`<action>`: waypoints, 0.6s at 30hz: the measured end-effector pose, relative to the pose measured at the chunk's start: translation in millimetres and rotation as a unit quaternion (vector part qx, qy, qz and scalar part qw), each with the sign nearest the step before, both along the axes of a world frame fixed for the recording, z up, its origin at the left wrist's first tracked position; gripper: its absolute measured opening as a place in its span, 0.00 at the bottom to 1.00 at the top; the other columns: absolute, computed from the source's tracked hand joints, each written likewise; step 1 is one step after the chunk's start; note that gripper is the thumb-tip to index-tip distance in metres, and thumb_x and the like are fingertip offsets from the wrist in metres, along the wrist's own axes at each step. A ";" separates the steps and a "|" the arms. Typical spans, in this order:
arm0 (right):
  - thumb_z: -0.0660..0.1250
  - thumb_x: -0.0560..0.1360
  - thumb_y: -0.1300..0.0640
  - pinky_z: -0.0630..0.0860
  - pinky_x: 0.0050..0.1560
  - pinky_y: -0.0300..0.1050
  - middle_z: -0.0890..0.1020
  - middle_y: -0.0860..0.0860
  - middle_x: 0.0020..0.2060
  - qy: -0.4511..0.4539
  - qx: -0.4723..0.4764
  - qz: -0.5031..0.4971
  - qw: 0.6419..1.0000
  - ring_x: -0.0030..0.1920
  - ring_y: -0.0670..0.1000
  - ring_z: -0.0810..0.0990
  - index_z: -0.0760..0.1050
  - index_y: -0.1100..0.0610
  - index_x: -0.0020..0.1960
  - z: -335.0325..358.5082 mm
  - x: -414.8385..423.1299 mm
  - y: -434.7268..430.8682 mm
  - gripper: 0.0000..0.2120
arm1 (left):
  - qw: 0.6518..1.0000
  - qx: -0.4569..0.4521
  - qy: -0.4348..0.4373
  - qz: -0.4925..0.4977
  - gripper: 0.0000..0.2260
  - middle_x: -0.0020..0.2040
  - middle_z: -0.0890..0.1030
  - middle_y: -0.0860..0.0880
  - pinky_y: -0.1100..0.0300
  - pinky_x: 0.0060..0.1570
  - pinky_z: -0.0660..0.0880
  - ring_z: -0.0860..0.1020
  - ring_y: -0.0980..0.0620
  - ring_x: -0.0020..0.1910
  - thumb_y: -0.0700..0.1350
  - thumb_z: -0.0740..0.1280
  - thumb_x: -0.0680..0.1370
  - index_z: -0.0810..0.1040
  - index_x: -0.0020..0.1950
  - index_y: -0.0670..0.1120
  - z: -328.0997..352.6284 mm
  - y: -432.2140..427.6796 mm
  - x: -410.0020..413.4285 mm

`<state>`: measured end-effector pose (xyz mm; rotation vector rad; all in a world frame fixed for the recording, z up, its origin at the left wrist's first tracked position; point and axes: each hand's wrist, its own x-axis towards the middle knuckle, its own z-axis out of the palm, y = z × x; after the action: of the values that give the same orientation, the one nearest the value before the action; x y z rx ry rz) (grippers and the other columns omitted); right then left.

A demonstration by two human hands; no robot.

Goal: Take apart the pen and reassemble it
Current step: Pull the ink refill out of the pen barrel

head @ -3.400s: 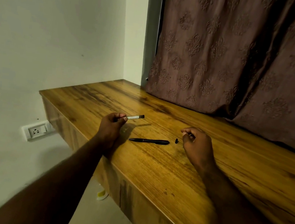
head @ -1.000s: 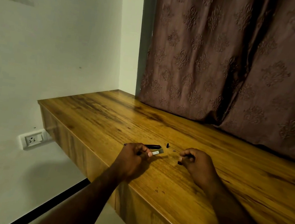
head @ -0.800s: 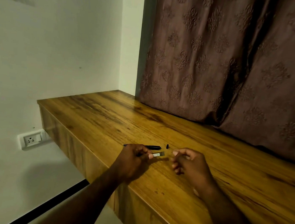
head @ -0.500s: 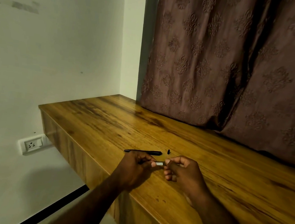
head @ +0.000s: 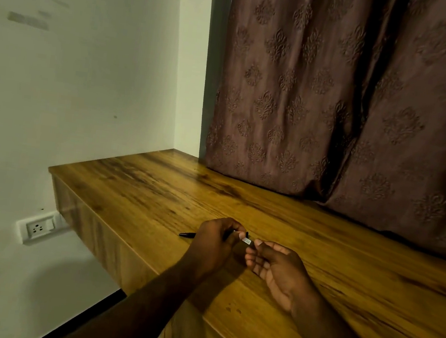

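Head view is showing you pinching a short pen piece [head: 246, 241] between your left hand [head: 213, 247] and right hand [head: 274, 265] above the table's [head: 344, 268] near edge, where a slipping fingertip could be dropping it, beside the black barrel [head: 188, 234].

Right hand [head: 277, 268]: moved left from the wooden desk top [head: 344, 268] to meet the short silver-and-black pen barrel section [head: 246, 240]. Left hand [head: 214, 245]: drew nearer, now overlapping the slim black pen body [head: 187, 234] lying on the desk. Hands closed together, fingertips almost touching.
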<state>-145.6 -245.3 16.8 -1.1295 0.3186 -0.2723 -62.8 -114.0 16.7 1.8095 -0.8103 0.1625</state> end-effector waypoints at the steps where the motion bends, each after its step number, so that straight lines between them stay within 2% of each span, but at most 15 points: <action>1: 0.66 0.76 0.64 0.80 0.33 0.40 0.83 0.60 0.37 -0.002 0.004 0.001 1.000 0.34 0.51 0.81 0.77 0.67 0.51 0.4 -0.2 0.0 0.07 | 1.000 0.003 -0.007 0.004 0.06 0.39 0.81 0.57 0.71 0.42 0.73 0.79 0.65 0.41 0.41 0.68 0.77 0.79 0.43 0.53 -0.3 -0.4 -0.4; 6: 0.65 0.76 0.64 0.80 0.32 0.40 0.82 0.60 0.37 0.000 -0.003 0.004 1.000 0.34 0.51 0.81 0.77 0.67 0.51 1.5 0.8 1.1 0.06 | 1.000 0.017 -0.019 -0.005 0.04 0.38 0.81 0.58 0.72 0.41 0.73 0.78 0.67 0.39 0.40 0.67 0.77 0.80 0.44 0.48 4.8 1.3 2.5; 9: 0.65 0.76 0.65 0.80 0.32 0.40 0.82 0.61 0.37 0.000 0.005 0.008 1.000 0.34 0.51 0.81 0.77 0.67 0.51 2.3 0.8 1.0 0.06 | 0.999 0.030 -0.023 -0.015 0.05 0.39 0.82 0.56 0.65 0.44 0.76 0.80 0.61 0.40 0.40 0.67 0.77 0.80 0.44 0.49 11.1 1.4 3.8; 15: 0.66 0.76 0.65 0.80 0.33 0.41 0.82 0.60 0.37 0.008 -0.003 0.015 1.000 0.34 0.52 0.81 0.77 0.67 0.49 3.5 0.5 0.0 0.05 | 1.000 0.017 0.000 -0.012 0.07 0.39 0.82 0.55 0.69 0.42 0.73 0.78 0.64 0.39 0.39 0.68 0.76 0.80 0.42 0.50 1.6 5.7 3.0; 18: 0.66 0.76 0.65 0.80 0.34 0.42 0.82 0.60 0.36 0.018 -0.023 0.023 0.999 0.35 0.52 0.81 0.78 0.67 0.49 3.6 1.3 0.4 0.05 | 1.000 0.015 0.018 -0.004 0.05 0.39 0.82 0.54 0.73 0.41 0.72 0.78 0.64 0.40 0.39 0.67 0.77 0.81 0.44 0.47 -4.7 8.0 2.9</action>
<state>-144.3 -244.9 20.4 -1.1869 0.3189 -0.2190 -59.9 -105.9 12.0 1.8322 -0.7992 0.1118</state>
